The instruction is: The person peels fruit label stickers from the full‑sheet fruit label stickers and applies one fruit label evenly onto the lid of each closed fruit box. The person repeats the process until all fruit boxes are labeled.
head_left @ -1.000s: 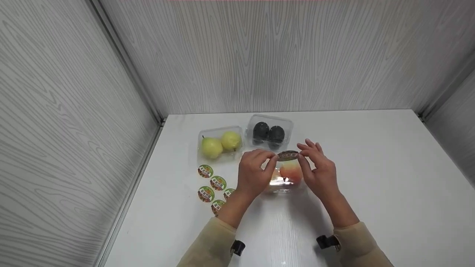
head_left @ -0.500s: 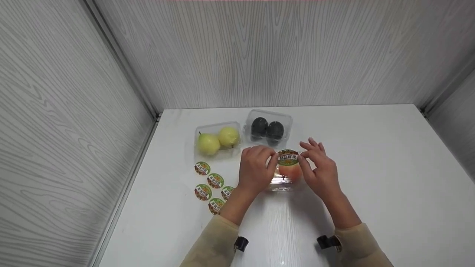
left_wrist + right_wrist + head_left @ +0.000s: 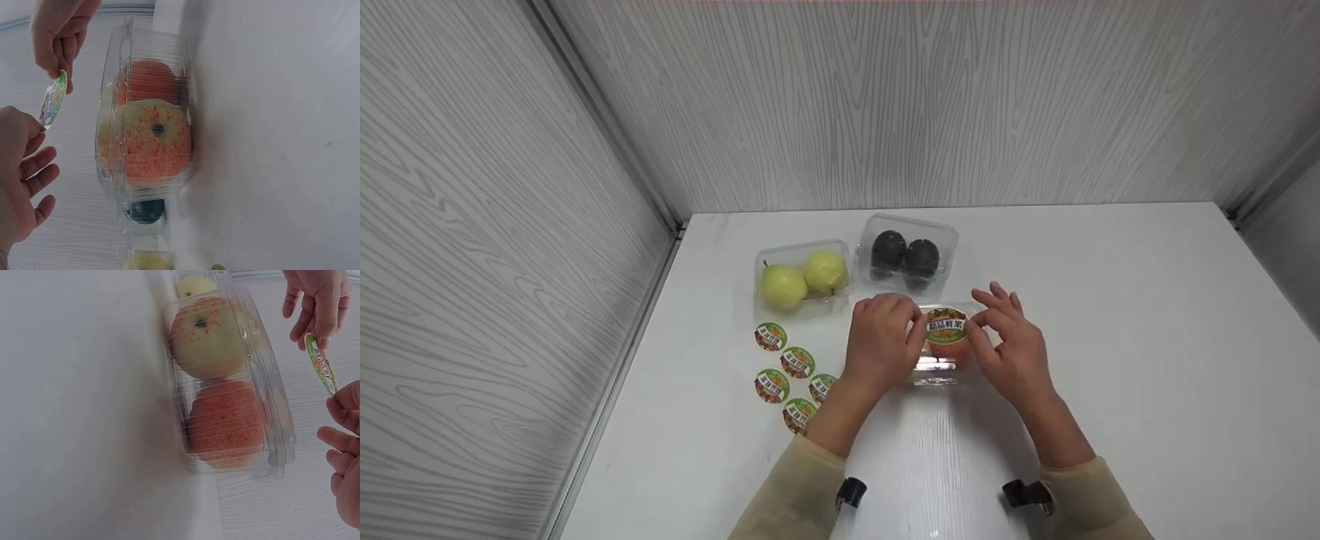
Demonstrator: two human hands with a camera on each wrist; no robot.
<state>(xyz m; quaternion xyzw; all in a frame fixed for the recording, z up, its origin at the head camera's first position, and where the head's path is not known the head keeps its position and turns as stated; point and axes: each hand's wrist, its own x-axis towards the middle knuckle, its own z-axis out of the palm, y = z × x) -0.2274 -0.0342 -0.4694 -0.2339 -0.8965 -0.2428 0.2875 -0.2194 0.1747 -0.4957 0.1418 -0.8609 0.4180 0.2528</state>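
Note:
A round green and orange sticker with a white printed band is stretched between both hands. My left hand pinches its left edge between thumb and index finger, and my right hand pinches the right edge, its other fingers raised. Beneath the sticker stands a closed clear plastic fruit box with two red and yellow apples inside. In the right wrist view the sticker is held apart from the lid, with a gap between them.
Several matching round stickers lie on the white table left of my left forearm. Behind are a clear box with two yellow-green pears and another with two dark round fruits. Grey wood-grain panels border the table.
The sticker has tilted from nearly edge-on to facing up toward the head camera, and it sits slightly lower in the view, over the apple box. Both hands keep their pinch.

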